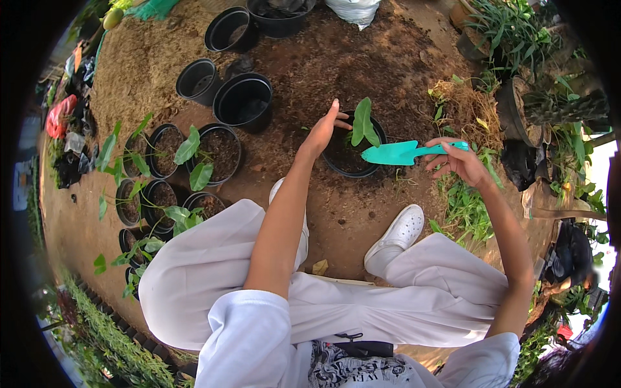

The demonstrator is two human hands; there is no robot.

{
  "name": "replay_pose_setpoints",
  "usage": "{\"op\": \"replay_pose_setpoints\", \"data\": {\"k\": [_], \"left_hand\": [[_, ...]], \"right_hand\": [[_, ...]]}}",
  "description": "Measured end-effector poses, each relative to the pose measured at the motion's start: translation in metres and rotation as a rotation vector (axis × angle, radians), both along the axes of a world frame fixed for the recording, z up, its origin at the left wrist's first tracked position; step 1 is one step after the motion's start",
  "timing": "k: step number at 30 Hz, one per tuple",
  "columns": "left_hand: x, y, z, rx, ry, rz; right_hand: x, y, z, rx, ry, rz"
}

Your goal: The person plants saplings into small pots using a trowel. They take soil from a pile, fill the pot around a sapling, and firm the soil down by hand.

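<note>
Turquoise colours the garden trowel (394, 153) between 2 and 3 o'clock from the middle of the view, its slim handle gripped between thumb and fingers of the right hand (460, 161). Its blade points toward 9 o'clock and crosses the rim of a round black plastic pot (349, 174) between that pot's 3 and 4 o'clock; whether the tip touches the dark brown soil (337, 152) inside, I cannot tell. From this soil rises a young plant with a broad green arrow-shaped leaf (365, 123), just beyond the blade. At the pot's 10 o'clock the left hand (318, 137) reaches over the rim with thumb and fingers spread wide. The pot stands on bare brown ground between 1 and 2 o'clock from the view's middle. Toward 9 o'clock, well apart from it, cluster black pots of leafy green plants (187, 147); a wide black plastic tub (244, 103) sits near 10 o'clock. A perforated white clog (400, 231) rests at 4 o'clock, and dry tan straw (475, 111) lies near 2.
</note>
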State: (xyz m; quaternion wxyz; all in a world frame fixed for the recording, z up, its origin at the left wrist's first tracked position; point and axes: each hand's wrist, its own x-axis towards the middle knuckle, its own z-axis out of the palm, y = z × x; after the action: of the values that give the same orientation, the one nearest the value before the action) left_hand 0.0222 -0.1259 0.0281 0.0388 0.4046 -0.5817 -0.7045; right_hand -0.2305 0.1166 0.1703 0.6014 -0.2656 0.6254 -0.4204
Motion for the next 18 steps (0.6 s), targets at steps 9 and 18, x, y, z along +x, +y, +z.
{"op": "replay_pose_setpoints", "data": {"k": [9,18], "left_hand": [[0.000,0.001,-0.003,-0.050,0.103,0.118],[0.005,0.038,-0.027,-0.810,0.096,0.694]], "right_hand": [[-0.061,0.055,0.012,0.065,-0.055,-0.215],[-0.012,0.104,-0.093,0.660,0.320,-0.061]]}}
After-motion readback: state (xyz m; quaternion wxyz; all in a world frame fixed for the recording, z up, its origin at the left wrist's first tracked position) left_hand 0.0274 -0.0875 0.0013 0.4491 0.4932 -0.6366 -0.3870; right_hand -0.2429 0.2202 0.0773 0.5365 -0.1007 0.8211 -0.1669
